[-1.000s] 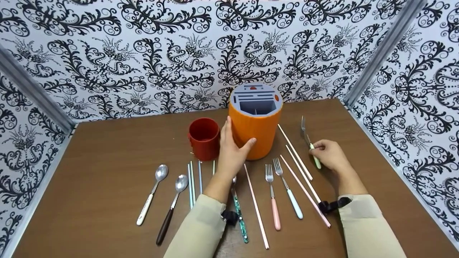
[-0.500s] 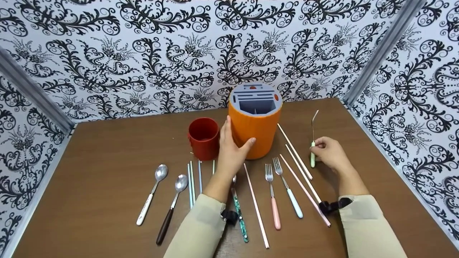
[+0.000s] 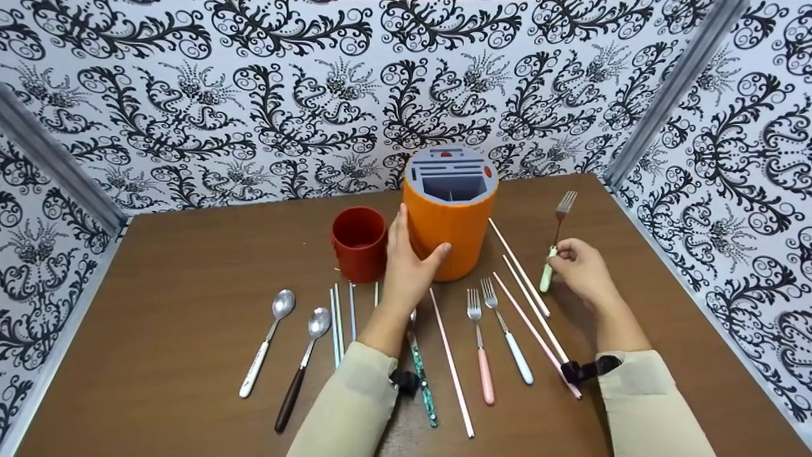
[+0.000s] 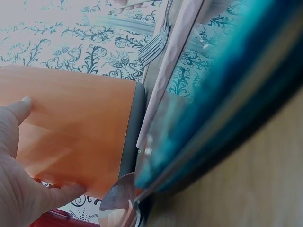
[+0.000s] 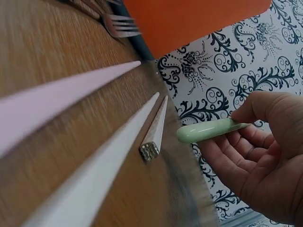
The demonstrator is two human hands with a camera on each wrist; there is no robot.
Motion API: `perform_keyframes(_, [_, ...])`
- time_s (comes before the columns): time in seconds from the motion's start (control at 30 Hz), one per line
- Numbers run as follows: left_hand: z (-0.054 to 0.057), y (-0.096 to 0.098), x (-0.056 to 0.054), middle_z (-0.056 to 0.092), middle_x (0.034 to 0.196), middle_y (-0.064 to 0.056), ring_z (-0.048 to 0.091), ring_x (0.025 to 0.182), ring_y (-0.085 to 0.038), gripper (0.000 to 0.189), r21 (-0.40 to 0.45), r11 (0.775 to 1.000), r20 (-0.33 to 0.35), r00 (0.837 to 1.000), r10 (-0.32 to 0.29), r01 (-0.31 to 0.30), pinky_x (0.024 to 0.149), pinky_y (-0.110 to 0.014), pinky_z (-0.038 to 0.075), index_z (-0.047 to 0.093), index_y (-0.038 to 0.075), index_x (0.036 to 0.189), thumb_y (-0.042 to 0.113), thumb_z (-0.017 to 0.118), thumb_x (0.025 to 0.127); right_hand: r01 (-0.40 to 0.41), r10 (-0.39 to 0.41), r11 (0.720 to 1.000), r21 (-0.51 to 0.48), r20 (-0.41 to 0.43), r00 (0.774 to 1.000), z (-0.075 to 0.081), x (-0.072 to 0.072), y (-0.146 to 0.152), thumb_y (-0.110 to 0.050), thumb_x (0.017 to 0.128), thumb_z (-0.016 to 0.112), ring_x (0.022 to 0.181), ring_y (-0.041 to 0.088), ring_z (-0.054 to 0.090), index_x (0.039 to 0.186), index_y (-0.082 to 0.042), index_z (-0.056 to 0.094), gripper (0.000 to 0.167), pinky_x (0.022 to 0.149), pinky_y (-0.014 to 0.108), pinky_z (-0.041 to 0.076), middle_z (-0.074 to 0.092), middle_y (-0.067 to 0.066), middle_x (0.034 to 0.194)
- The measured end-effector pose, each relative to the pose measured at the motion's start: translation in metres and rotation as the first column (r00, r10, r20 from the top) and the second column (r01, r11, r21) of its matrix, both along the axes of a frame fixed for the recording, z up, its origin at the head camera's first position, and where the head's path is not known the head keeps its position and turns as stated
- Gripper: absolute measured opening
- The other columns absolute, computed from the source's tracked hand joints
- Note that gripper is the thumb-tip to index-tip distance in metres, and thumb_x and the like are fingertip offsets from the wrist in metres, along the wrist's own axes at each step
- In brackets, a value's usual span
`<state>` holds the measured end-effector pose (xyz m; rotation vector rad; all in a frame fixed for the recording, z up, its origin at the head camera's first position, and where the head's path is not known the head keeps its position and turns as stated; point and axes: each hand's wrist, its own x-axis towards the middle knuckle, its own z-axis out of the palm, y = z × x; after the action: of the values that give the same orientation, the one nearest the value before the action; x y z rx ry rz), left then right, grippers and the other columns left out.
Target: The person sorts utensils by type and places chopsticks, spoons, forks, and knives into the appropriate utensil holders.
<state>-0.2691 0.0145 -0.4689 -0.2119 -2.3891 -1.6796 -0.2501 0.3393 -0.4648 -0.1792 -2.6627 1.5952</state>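
On the brown desk (image 3: 158,285), the orange holder (image 3: 447,238) is standing upright, its grey slotted insert (image 3: 451,166) facing up. The left hand (image 3: 409,266) is pressing against the holder's near left side, with fingers and thumb extended and spread over the wall rather than curling. To the right of the holder, and apart from it, the right hand (image 3: 580,266) is pinching the green-handled fork (image 3: 548,270) between thumb and fingers; the handle is slanting, and its tines are pointing up and away.

Just left of the holder, the red cup (image 3: 360,254) is standing with its mouth up. Farther to the holder's near left, the white-handled spoon (image 3: 256,368) and the dark-handled spoon (image 3: 292,400) are lying with bowls pointing away. Several blue and green chopsticks (image 3: 337,324) are lying nearer the holder on that side, partly hidden by the left sleeve (image 3: 349,403).

In front of the holder, the teal-patterned spoon (image 3: 424,387) is lying partly under the left arm, with a pink chopstick (image 3: 452,362) beside it. Toward the holder's near right, the pink-handled fork (image 3: 484,374) and the blue-handled fork (image 3: 519,358) are lying side by side; beyond them, two white chopsticks (image 3: 520,268) and another pink chopstick (image 3: 539,333) are slanting.
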Motion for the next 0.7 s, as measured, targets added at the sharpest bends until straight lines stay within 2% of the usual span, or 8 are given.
perform_keyframes(0.17, [0.001,-0.001,-0.001,0.026,0.171,-0.005,0.031,0.156,-0.026,0.104,-0.007,1.000,0.002,1.000,0.011,-0.011,0.128,-0.049,0.029,0.014,0.028,0.168,0.042,0.081,0.090,0.030,-0.032,0.998,-0.051,-0.028,0.999,0.002,0.002,-0.010,-0.010,0.102,0.059,0.079,0.005,0.063,0.120,0.010,0.056,0.027,0.071,0.027,0.062,0.065,0.001,0.096])
perform_keyframes(0.4, [0.001,0.001,-0.001,0.026,0.171,-0.004,0.029,0.157,-0.026,0.104,-0.012,1.000,0.029,1.000,0.011,-0.011,0.128,-0.049,0.028,0.013,0.029,0.168,0.039,0.081,0.090,0.029,-0.048,0.989,-0.147,-0.125,0.991,0.012,0.005,-0.026,-0.009,0.102,0.061,0.077,0.004,0.065,0.111,0.011,0.058,0.022,0.072,0.030,0.064,0.068,-0.010,0.086])
perform_keyframes(0.57, [0.001,0.001,-0.001,0.025,0.171,-0.004,0.029,0.157,-0.026,0.104,-0.007,1.000,0.034,0.999,0.009,-0.009,0.128,-0.050,0.028,0.013,0.031,0.168,0.040,0.081,0.090,0.017,-0.055,0.977,-0.211,-0.171,0.984,0.022,0.006,-0.035,-0.011,0.103,0.061,0.079,0.007,0.067,0.109,0.012,0.059,0.023,0.073,0.029,0.064,0.069,-0.007,0.088])
perform_keyframes(0.7, [0.000,0.001,-0.002,0.026,0.171,-0.005,0.030,0.156,-0.027,0.104,-0.012,1.000,0.024,1.000,0.012,-0.012,0.128,-0.050,0.028,0.014,0.029,0.168,0.040,0.081,0.090,0.020,-0.063,0.971,-0.238,-0.174,0.983,0.032,0.004,-0.039,-0.011,0.102,0.063,0.076,0.008,0.068,0.106,0.005,0.064,0.016,0.070,0.024,0.062,0.070,-0.005,0.086])
